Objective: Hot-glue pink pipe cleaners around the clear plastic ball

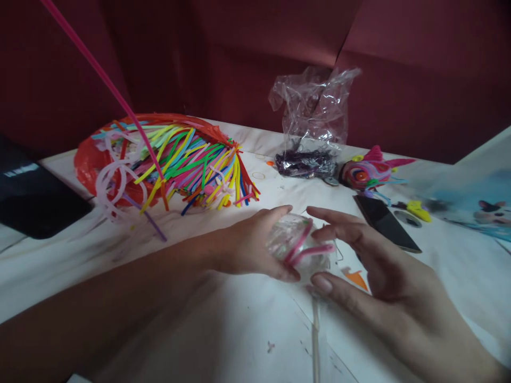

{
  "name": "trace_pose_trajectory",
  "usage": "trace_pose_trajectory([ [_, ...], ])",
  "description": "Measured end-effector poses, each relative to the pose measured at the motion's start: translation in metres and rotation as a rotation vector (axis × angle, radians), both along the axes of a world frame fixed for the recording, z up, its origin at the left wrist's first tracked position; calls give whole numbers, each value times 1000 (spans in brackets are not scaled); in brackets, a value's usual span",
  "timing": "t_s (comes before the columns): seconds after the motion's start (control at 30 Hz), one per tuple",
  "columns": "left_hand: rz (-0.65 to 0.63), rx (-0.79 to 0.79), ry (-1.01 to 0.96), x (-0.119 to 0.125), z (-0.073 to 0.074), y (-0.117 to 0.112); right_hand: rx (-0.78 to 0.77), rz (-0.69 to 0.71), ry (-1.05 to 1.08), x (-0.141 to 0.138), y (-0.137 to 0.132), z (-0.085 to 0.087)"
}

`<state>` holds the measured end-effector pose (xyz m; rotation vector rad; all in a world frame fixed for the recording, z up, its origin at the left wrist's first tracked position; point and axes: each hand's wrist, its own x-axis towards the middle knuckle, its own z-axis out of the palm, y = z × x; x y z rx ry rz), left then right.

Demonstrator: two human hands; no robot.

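My left hand (pixel 255 247) is curled around the side of a clear, shiny, rounded object (pixel 279 234), which looks like transparent plastic; its exact kind is hard to make out. Across its front lies a bent pink pipe cleaner (pixel 313 252), its two legs forming a V. On the other side, my right hand (pixel 383 271) has its fingers apart, the fingertips close to the pink pipe cleaner and the clear object's edge. Whether they touch it I cannot tell. A thin, pale strip (pixel 316 335) runs down the table below the object.
Many coloured pipe cleaners (pixel 199 165) spill from a red plastic bag (pixel 85 165) at the back left. Behind my hands stands a clear bag (pixel 315 117) with dark purple contents. A colourful fish-like craft (pixel 369 173), a black phone-like slab (pixel 385 221) and an orange scrap (pixel 355 277) lie right.
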<state>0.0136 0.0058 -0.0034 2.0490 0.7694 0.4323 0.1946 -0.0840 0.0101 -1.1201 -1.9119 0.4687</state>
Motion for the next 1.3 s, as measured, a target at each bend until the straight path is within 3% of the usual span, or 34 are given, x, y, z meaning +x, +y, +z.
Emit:
trace_pose_trajectory([
  [0.33, -5, 81, -13, 1, -4, -3, 79, -23, -6, 5, 7, -7],
  [0.47, -65, 35, -65, 1, -4, -1, 106, -38, 7, 7, 14, -11],
  [0.57, -112, 28, -90, 2, -4, 0, 97, -2, 43, 6, 18, -13],
  [0.93, -97, 70, 26, 0, 0, -4, 23, 6, 104, 4, 19, -13],
  [1.3, -86, -43, 16, 4, 15, -6, 29, 26, 100, 4, 21, -14],
])
